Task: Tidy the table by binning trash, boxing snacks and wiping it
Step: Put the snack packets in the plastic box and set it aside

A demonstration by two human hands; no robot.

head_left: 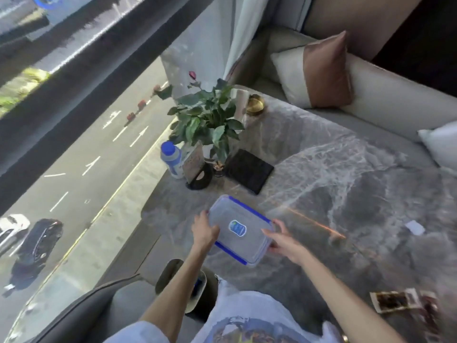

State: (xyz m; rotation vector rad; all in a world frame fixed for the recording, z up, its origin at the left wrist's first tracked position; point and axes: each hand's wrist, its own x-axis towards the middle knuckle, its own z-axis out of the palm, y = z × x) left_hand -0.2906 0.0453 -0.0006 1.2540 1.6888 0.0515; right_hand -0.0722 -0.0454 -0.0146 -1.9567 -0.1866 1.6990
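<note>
A clear plastic box [241,230] with a blue-clipped lid and a blue sticker sits near the front left edge of the grey marble table [346,189]. My left hand [204,231] grips the box's left side. My right hand [284,241] holds its right end. The lid is on the box. Snack packets [393,302] lie at the table's front right edge. A small white scrap [415,227] lies on the table to the right. A round bin [184,283] with dark contents stands on the floor below my left forearm.
At the back left of the table stand a bottle with a blue cap [171,158], a potted plant [207,120], a sign holder [197,169], a black pad [248,170] and a gold dish [254,105]. A beige sofa with cushions [326,73] runs behind. A window is on the left.
</note>
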